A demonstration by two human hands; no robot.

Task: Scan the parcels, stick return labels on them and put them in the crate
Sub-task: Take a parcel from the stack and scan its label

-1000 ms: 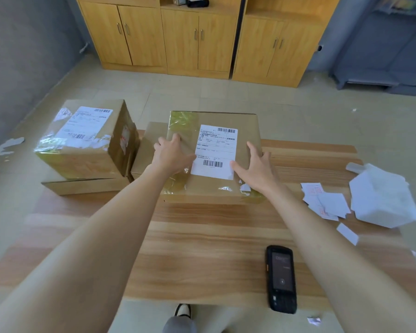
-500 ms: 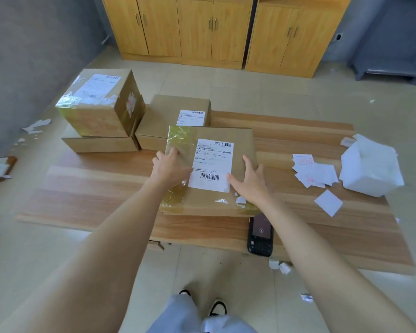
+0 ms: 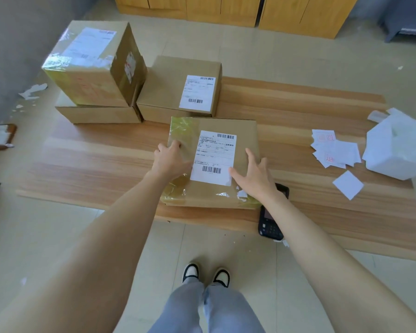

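I count four parcels, two hands, one scanner and one white bag, with a small heap of slips beside one single slip. The handled parcel [image 3: 245, 131] lies flat on the wooden surface [image 3: 106, 152], directly under both hands. It is a shallow brown carton with glossy yellowish tape over the side under my left hand. A white shipping label [image 3: 214, 157] with two barcodes sits between the hands. The left hand [image 3: 171, 159] holds the carton's left edge with bent fingers. The right hand [image 3: 255, 176] lies flat on the top near the right edge, with its fingers straight and spread. Just beyond the fingertips stands a second labelled parcel [image 3: 168, 87]. Beyond the left hand, a tall taped parcel [image 3: 91, 68] rests on a flat parcel [image 3: 99, 114]. The black scanner [image 3: 270, 227] lies on the surface under my right wrist, partly hidden. Well to the right of the right hand lie the heap of slips [image 3: 334, 150], some stamped red, the single slip [image 3: 348, 184] and the white bag [image 3: 399, 150].
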